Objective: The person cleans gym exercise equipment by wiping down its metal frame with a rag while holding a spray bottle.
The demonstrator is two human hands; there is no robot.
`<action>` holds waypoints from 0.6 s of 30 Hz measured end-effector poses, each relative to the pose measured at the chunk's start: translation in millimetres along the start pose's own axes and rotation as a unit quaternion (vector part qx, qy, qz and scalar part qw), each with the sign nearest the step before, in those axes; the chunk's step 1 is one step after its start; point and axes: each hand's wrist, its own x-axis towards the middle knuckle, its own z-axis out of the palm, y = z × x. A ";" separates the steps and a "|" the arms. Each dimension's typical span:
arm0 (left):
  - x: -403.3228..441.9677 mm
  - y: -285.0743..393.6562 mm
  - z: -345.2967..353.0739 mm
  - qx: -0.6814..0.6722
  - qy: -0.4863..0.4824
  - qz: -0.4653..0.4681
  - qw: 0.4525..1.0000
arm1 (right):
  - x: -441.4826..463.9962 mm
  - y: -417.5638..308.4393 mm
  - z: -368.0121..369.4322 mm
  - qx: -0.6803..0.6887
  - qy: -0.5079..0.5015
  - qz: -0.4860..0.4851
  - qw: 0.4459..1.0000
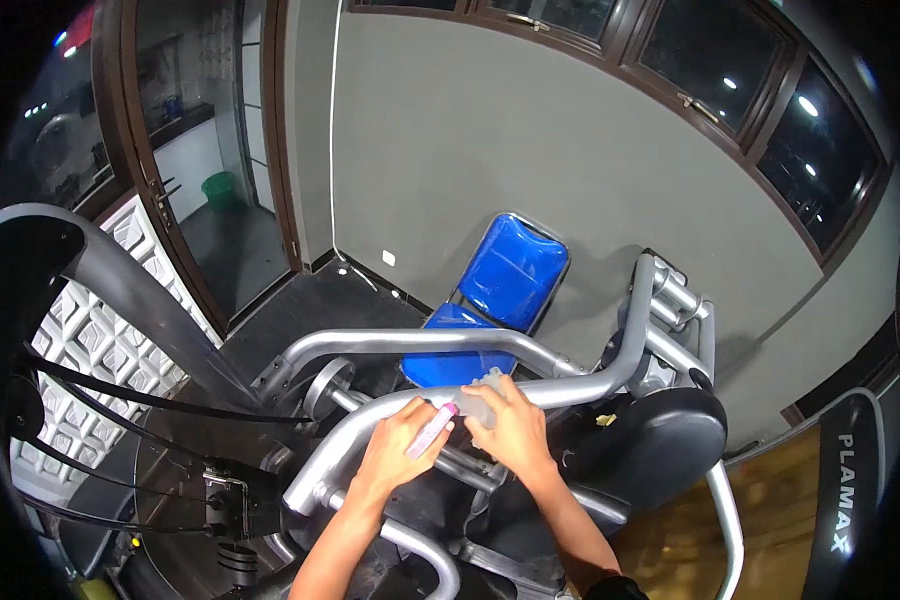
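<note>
In the head view, my left hand (388,447) is closed around a slim, see-through bottle with a pink top (430,432), tilted up to the right. My right hand (518,432) grips a cloudy, translucent bottle (478,403) with a narrow upper end; its exact kind is unclear. The two bottles are side by side, close together, and the fingers hide part of each. Both hands are above the silver tubular frame (370,411) of an exercise machine. A black padded seat (660,440) is to the right of my right hand.
A blue folding chair (515,270) stands by the grey wall behind the machine. Black cables (160,395) stretch across the left side. At the far left is a glass door (205,150). A panel marked PLAMAX (845,490) stands at the right.
</note>
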 end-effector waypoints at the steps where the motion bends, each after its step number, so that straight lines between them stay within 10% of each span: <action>1: 0.3 -0.5 1.0 0.000 -0.002 0.003 1.000 | -0.9 3.3 -8.0 0.035 -0.016 0.060 0.998; 6: 0.0 0.0 0.5 -0.008 -0.017 0.001 1.000 | -10.1 17.5 -14.7 0.024 0.032 0.203 0.978; 13: -0.9 -1.7 1.5 -0.003 -0.023 0.002 1.000 | -38.2 2.9 21.0 0.039 0.054 0.094 0.993; 18: -1.2 -4.5 3.1 0.006 -0.053 0.001 0.999 | -51.1 24.8 32.1 0.109 0.268 0.200 0.936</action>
